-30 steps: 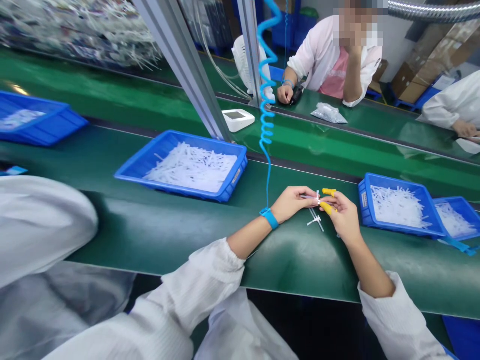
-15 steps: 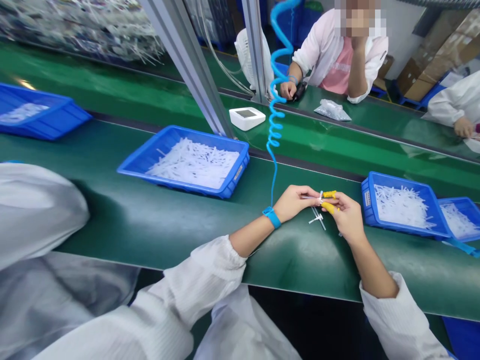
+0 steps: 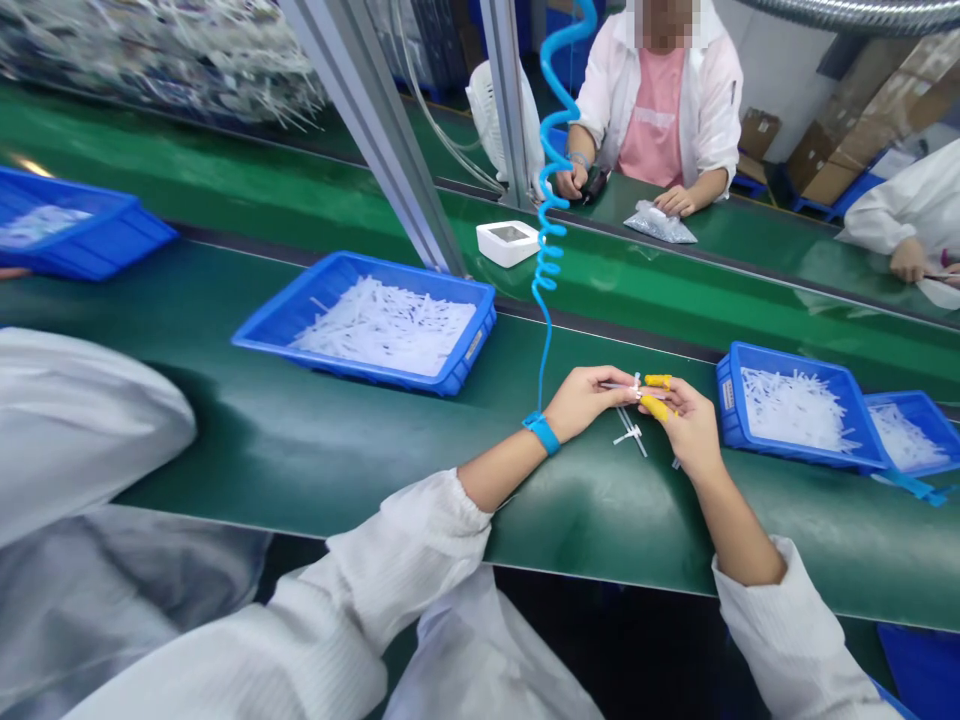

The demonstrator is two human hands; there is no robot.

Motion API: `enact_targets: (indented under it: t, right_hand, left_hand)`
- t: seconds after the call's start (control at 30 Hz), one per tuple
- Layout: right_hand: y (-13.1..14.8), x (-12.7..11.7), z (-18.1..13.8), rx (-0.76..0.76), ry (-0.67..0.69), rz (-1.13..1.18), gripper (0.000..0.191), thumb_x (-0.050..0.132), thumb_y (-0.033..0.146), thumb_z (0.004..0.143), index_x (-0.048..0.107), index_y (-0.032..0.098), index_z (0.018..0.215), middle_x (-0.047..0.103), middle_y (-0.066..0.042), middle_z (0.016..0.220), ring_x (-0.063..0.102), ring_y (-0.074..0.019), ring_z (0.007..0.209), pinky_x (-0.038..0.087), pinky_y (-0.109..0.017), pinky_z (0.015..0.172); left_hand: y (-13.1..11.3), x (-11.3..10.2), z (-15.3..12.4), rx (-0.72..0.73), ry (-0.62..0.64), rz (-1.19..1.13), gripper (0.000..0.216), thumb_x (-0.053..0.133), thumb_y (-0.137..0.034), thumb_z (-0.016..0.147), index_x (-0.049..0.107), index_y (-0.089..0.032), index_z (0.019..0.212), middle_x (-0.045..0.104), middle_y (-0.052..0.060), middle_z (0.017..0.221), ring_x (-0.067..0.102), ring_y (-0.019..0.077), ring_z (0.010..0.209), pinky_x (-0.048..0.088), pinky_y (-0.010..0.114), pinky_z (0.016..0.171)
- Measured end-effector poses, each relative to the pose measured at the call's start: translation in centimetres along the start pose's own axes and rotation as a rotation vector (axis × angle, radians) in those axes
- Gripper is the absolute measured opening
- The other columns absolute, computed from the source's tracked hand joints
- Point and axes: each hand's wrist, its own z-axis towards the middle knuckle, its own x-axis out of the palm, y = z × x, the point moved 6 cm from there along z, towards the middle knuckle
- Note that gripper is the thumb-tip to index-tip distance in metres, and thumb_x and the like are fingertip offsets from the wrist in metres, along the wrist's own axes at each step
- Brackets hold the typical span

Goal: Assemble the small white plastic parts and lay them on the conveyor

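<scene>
My left hand, with a blue strap around its wrist, pinches a small white plastic tube fitting with thin stems. Yellow covers sit on the thumb and a finger of my right hand, which grips the same fitting from the right side. The fingertips of both hands almost meet and partly hide the piece. Just below them, a second white fitting with thin tubes lies on the green work surface. A bit of another pale piece shows under my right hand.
A blue tray of white strips stands left of my hands; more blue trays stand at the right and far left. A coiled blue cord hangs beside a metal post. A white device and a co-worker are across.
My hands stay together on the fitting with little movement. The co-worker across has lowered one hand from the face to the clear bag. The white device has shifted slightly right.
</scene>
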Motion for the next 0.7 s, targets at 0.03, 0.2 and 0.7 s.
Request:
enact_targets:
  t: [0.03,0.2,0.7]
  right_hand:
    - [0.03,-0.02,0.07,-0.001,0.003,0.004,0.038,0.091,0.047,0.075,0.078,0.022,0.1,0.081,-0.006,0.097,0.078,-0.0239,0.086,0.066,-0.04,0.085]
    - [-0.15,-0.3,0.16,-0.012,0.009,-0.051,0.037,0.089,0.051,0.077,0.076,0.021,0.095,0.078,-0.005,0.096,0.077,-0.0236,0.085,0.067,-0.04,0.085]
    - [-0.28,0.06,0.11,0.014,0.054,-0.132,0.029,0.088,0.046,0.076,0.077,0.022,0.085,0.079,-0.004,0.082,0.076,-0.0237,0.079,0.061,-0.037,0.079]
  left_hand:
    - [0.07,-0.01,0.03,-0.012,-0.006,-0.033,0.048,0.097,-0.047,0.068,0.079,-0.012,0.097,0.081,0.009,0.097,0.077,0.0245,0.092,0.063,0.042,0.095]
    - [-0.22,0.06,0.02,-0.003,-0.01,-0.04,0.046,0.098,-0.044,0.067,0.079,-0.013,0.095,0.08,0.009,0.098,0.078,0.0248,0.094,0.062,0.044,0.098]
    - [0.07,0.11,-0.32,0.006,-0.002,0.041,0.039,0.094,-0.041,0.073,0.081,-0.013,0.096,0.082,0.009,0.093,0.079,0.0252,0.087,0.063,0.039,0.092]
